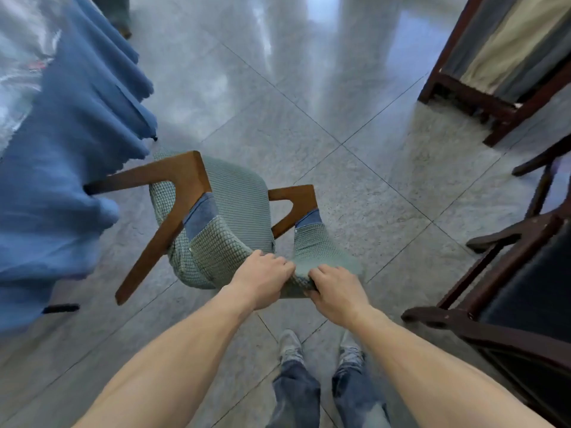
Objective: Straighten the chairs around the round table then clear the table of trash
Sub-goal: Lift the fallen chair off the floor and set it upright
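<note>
A wooden armchair (231,205) with a pale green textured cover stands on the tiled floor, its seat facing the round table at the left. My left hand (262,278) and my right hand (333,288) both grip the top of its backrest, side by side. The round table (61,168) wears a long blue cloth under a clear plastic sheet. What lies on the tabletop is blurred, with only a red smear showing.
Dark wooden chairs (509,304) crowd the right edge. A dark wooden frame with grey and cream fabric (494,57) stands at the upper right. Another chair's legs (120,20) show at the top left. Shiny grey floor tiles (309,88) stretch ahead.
</note>
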`<control>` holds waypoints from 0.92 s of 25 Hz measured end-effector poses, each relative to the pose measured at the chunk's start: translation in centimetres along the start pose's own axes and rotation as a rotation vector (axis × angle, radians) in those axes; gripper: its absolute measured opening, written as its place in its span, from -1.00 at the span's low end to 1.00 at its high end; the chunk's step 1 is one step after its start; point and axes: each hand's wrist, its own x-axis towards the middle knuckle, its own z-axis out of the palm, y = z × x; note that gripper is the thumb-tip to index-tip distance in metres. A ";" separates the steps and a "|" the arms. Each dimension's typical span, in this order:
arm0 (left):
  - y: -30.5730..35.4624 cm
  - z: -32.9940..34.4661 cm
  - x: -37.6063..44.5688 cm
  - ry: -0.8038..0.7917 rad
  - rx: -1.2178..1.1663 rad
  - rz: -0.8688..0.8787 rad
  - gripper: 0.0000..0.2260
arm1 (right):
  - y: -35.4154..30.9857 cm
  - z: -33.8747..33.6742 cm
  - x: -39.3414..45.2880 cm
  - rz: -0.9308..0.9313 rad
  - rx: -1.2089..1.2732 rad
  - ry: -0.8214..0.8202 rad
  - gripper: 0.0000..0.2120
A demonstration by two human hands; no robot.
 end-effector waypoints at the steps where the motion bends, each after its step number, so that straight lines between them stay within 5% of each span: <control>1: -1.0 -0.6 -1.7 0.044 -0.015 -0.020 -0.81 | -1.5 -1.4 0.0 -0.038 -0.021 -0.004 -0.77; 8: -7.3 1.5 -15.6 0.282 -0.137 -0.246 -0.79 | -12.0 -3.1 0.6 -0.411 -0.113 0.093 -0.67; 12: -11.0 4.2 -23.9 0.193 -0.227 -0.441 -0.72 | -13.6 0.9 0.3 -0.415 -0.118 0.001 -0.48; 16: -13.3 6.8 -30.1 0.228 -0.366 -0.636 -0.68 | -15.4 1.4 2.6 -0.414 -0.196 -0.081 -0.55; 20: -13.3 7.4 -32.8 0.021 -0.307 -0.792 -0.48 | -21.8 1.6 4.9 -0.512 -0.281 -0.159 -0.61; 23: -13.9 7.6 -34.2 -0.045 -0.223 -0.786 -0.58 | -26.1 1.8 5.7 -0.554 -0.359 -0.196 -0.70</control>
